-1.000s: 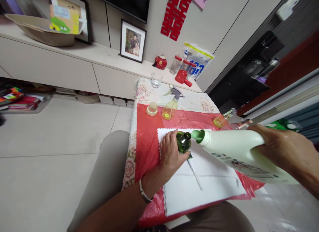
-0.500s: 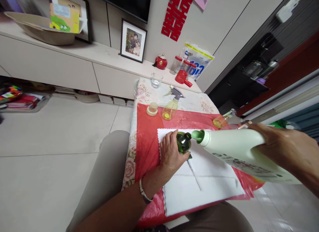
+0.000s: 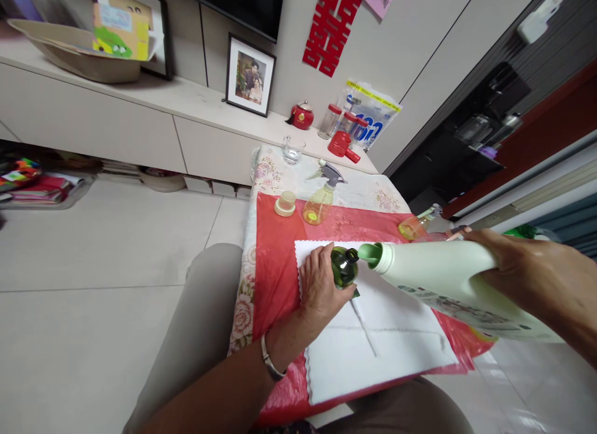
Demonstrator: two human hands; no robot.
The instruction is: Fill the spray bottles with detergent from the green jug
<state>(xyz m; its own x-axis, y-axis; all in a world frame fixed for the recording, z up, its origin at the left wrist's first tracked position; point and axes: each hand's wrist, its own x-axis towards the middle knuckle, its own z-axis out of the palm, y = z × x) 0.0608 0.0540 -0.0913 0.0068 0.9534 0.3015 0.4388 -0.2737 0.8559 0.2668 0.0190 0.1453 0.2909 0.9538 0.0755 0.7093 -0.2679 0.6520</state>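
Left hand (image 3: 319, 283) wraps around a small dark green bottle (image 3: 344, 267), standing upright on a white cloth (image 3: 373, 347) that lies over the red table cover (image 3: 275, 266). Right hand (image 3: 536, 278) grips the body of a large pale green jug (image 3: 443, 281), tipped nearly level, its green spout (image 3: 369, 253) right at the small bottle's open mouth. A thin white tube (image 3: 364, 327) lies on the cloth just below. Farther back: a yellow spray bottle (image 3: 319, 203), a cream cap (image 3: 285, 204) beside it, a second spray bottle (image 3: 420, 222) to the right, and a clear glass (image 3: 292, 150) at the table's far end.
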